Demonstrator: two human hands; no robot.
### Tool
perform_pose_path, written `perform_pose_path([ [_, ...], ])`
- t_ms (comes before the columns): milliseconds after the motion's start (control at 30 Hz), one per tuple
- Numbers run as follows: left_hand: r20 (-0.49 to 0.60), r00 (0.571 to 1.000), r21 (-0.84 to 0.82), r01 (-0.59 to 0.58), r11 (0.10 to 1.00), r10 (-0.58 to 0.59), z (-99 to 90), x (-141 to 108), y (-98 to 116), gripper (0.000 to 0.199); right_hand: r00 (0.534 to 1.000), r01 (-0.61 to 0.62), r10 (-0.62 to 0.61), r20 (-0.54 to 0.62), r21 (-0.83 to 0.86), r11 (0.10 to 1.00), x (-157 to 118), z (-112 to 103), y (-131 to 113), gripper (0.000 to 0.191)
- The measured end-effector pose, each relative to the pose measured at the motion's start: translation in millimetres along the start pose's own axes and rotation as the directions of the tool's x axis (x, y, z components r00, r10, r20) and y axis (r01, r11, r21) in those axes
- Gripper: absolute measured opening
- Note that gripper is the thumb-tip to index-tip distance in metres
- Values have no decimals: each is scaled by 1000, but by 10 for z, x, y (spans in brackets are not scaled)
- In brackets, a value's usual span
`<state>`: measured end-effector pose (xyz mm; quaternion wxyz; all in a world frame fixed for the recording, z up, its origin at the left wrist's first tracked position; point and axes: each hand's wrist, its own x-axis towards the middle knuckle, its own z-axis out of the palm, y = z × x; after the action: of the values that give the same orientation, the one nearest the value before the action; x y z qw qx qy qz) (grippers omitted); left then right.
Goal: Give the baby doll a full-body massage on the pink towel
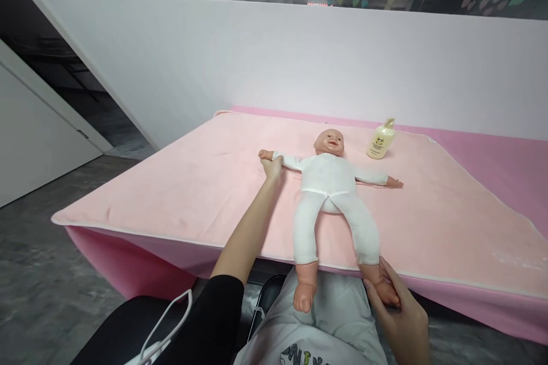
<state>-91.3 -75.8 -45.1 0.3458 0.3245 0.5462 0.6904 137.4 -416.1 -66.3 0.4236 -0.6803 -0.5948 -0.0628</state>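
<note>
A baby doll (pixel 327 177) with a white cloth body lies on its back on the pink blanket (pixel 180 182), its head toward the wall and its feet past the table's front edge. My left hand (pixel 273 167) is closed round the doll's wrist on the left side of the view. At the lower right, my right hand (pixel 400 311) holds the doll's foot on that side, thumb below and fingers along its outer side. The doll's other arm is stretched out to the right, and its other foot hangs free over my lap.
A pump bottle (pixel 381 140) of pale yellow liquid stands beyond the doll's arm on the right. A white wall (pixel 274 57) rises behind the table. Pink cloth (pixel 492 159) hangs over the table edges. A white cable (pixel 171 319) lies by my left arm.
</note>
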Motion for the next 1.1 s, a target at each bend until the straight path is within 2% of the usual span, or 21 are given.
perform_pose_path([
  [100,-74,996,56,50,997,-46,-26,3,60,52,1000,-20,20,11,11,1000,-36,1,7,45],
  [267,-89,995,167,66,984,-51,-90,24,132,63,998,29,-28,53,-16,999,-62,-41,77,45],
  [367,-101,995,307,41,951,-10,-114,41,126,66,997,61,-60,45,-20,998,-55,-49,75,44],
  [500,-119,989,490,-23,871,93,-105,40,113,59,997,50,-51,65,11,999,-58,-65,47,42],
  [667,-114,973,638,-84,766,202,-84,-25,136,52,986,-92,79,144,87,992,54,-229,123,35],
  [733,-67,974,672,-117,731,218,-89,-81,146,51,980,-160,142,141,123,979,283,-284,178,36],
  [833,18,961,728,-201,656,276,-103,-187,156,48,970,-229,198,141,257,939,884,-196,250,40],
  [900,91,941,755,-279,593,327,-108,-252,163,44,949,-314,271,161,413,855,1362,27,284,42],
  [967,183,913,765,-365,530,365,-107,-297,173,38,908,-418,330,257,520,745,1783,354,316,38],
  [1067,297,874,758,-461,462,385,-101,-316,176,30,798,-587,371,475,476,655,2148,859,381,23],
  [1100,312,872,758,-468,454,378,-99,-310,172,29,779,-615,393,488,474,630,2195,987,408,19],
])
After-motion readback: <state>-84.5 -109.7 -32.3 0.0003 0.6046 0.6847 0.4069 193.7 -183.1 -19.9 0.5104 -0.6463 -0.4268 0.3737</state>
